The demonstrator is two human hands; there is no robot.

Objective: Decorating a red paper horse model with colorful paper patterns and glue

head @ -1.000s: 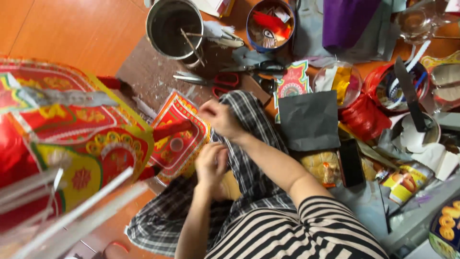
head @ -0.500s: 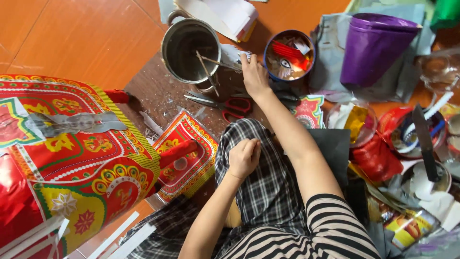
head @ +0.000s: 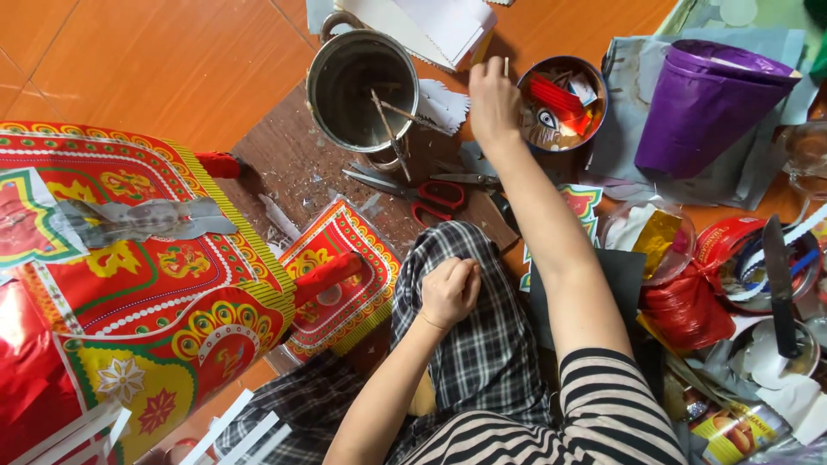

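My right hand (head: 491,103) is stretched out to the rim of a small round tin (head: 562,105) full of paper scraps, and it pinches a thin stick that points upward. My left hand (head: 448,291) rests as a closed fist on my knee, which is covered in checked cloth; whether it holds anything is hidden. A metal pot (head: 362,86) with two sticks leaning inside stands just left of the right hand. Red-handled scissors (head: 422,191) lie on the brown board (head: 293,164) between the pot and my knee.
A large red, yellow and green patterned paper structure (head: 129,284) fills the left side. A purple bucket (head: 702,108) lies tilted at the upper right. Bowls, red foil, a knife (head: 780,284) and cans crowd the right edge. White paper strips (head: 233,426) lie at the bottom left.
My right arm has reached away from my lap up to the small tin and now pinches a stick. My left hand stays fisted on the knee. The view has shifted.
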